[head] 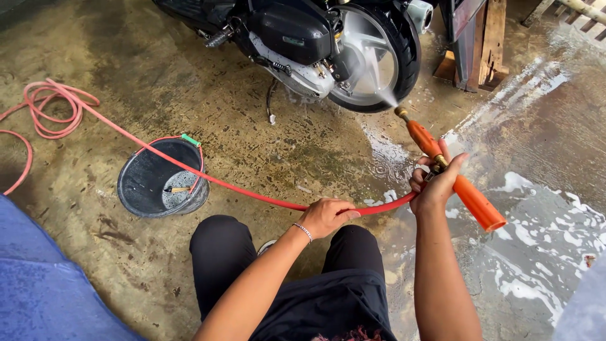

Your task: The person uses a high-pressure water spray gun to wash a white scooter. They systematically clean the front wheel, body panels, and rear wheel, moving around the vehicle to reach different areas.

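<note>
At the far left of the wet concrete floor lies a loose coil of red hose, its loops spread toward the floor's left edge; from the coil the hose runs rightward in a slack line, crossing over the rim of a black bucket that stands upright left of the person's knees; the bucket has a red wire handle with a green grip, and a little foamy water with a small tool shows at its bottom. At the lower left corner a blue sheet covers the floor. Further right, the hose passes into the left hand, which is closed around it, fingers curled over the top, a thin bracelet on the wrist; the person crouches in black trousers, both knees below the hand. Beyond this grip the hose curves up to the right hand, which is clenched on the middle of an orange spray lance; the lance tilts with its brass nozzle up and to the left and its thick orange end down and to the right. A fan of water leaves the nozzle and strikes the rear wheel of a black scooter parked at the floor's far edge; wooden planks lean just right of the wheel; white foam spreads across the floor toward its right edge.
</note>
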